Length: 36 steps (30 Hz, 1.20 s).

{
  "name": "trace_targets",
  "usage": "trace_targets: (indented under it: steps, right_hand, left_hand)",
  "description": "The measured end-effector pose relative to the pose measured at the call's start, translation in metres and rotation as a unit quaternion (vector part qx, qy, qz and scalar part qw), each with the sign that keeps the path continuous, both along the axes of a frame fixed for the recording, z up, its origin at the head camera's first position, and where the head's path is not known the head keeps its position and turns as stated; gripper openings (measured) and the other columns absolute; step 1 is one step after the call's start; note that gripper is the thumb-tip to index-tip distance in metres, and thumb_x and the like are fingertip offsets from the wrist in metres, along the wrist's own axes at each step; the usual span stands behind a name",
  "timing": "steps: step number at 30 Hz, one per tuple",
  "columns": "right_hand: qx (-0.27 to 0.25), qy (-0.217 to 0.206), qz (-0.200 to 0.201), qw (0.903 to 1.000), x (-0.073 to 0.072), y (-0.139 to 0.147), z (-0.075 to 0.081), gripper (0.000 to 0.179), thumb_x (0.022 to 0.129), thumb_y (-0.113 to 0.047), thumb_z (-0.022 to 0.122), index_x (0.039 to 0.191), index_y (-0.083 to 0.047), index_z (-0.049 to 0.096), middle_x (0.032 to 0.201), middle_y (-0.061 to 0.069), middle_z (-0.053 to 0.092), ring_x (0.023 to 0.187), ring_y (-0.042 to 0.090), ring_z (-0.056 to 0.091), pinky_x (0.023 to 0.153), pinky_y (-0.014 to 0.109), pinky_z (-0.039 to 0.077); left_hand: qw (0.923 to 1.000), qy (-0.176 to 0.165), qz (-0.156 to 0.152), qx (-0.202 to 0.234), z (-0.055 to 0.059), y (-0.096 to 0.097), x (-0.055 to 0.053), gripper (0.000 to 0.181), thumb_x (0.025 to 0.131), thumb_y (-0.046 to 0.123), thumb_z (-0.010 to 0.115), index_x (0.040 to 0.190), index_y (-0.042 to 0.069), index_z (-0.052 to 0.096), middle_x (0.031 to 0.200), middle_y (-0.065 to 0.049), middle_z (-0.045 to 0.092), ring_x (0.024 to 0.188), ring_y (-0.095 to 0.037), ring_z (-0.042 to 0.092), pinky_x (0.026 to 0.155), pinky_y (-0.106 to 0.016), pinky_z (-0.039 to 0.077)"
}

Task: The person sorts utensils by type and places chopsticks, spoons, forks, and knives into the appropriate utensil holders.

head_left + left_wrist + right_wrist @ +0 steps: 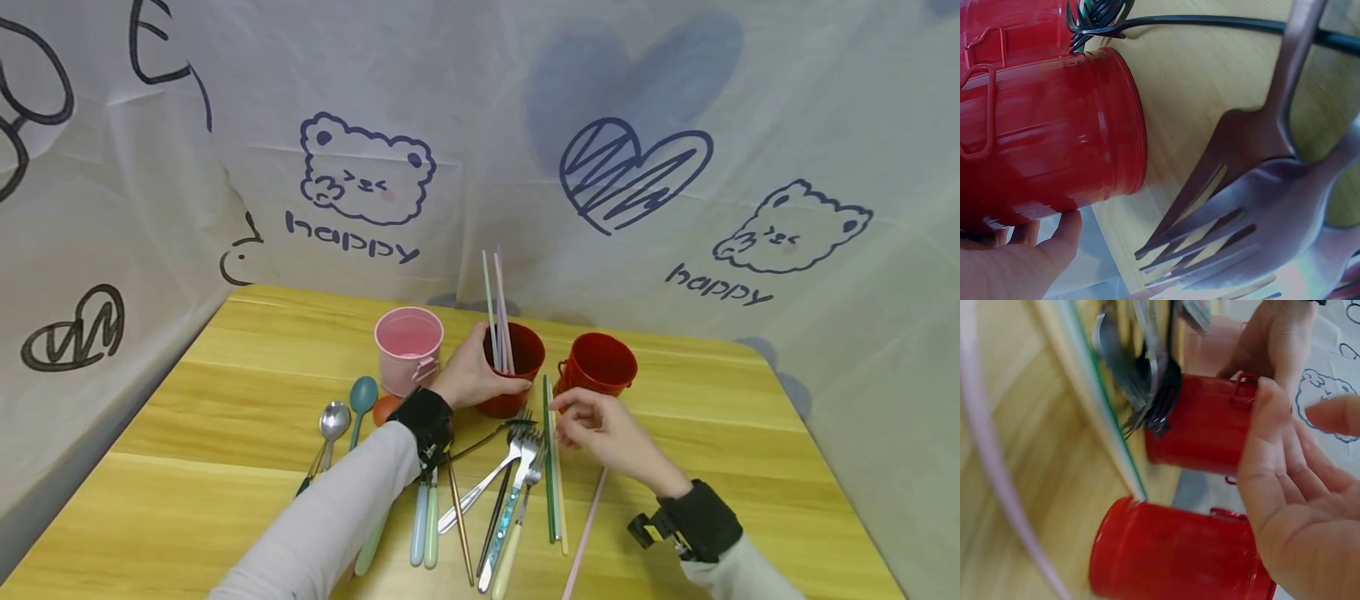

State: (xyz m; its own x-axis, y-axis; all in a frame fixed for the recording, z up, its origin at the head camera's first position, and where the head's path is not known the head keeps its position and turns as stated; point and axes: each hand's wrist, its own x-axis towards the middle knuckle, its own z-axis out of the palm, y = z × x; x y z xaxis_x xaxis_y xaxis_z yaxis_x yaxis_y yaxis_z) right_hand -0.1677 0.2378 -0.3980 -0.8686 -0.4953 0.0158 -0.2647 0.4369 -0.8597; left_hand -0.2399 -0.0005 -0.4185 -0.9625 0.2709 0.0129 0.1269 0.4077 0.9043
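My left hand [480,371] grips the middle red bucket [504,407] around its side, with the thumb toward me. Several thin pale green and lilac sticks [501,308] stand upright in that bucket, leaning on its rim. Just right of it, my right hand [611,433] hovers with fingers loosely bent and nothing visible between them. Beneath its fingertips lie thin green and cream sticks [553,492]. A lone pink stick [585,533] lies nearer to me. Behind the right hand stands a second red bucket [613,390]. In the right wrist view, the right palm [1310,512] faces the buckets without gripping.
A pink bucket [392,375] stands left of the held one. Several forks [517,467] and other cutlery handles [425,525] lie heaped in front. A silver spoon [334,419] and a teal spoon [363,394] lie further left. A printed cloth [487,192] hangs behind the table.
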Motion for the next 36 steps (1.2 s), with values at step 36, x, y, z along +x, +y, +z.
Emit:
trace_targets:
  steps: [36]
  right_hand:
    - [0.123,-0.066,-0.039,0.9894,0.023,0.068,-0.047,0.03,0.098,-0.013,0.061,0.123,0.002,0.06,0.079,0.007,0.066,0.062,0.007,0.055,0.056,0.022,0.045]
  left_hand:
    - [0.9998,-0.003,-0.008,0.016,-0.002,0.0,0.0,0.085,0.076,0.024,0.089,0.141,0.012,0.036,0.137,-0.012,0.056,0.122,-0.029,0.057,0.109,-0.048,0.049]
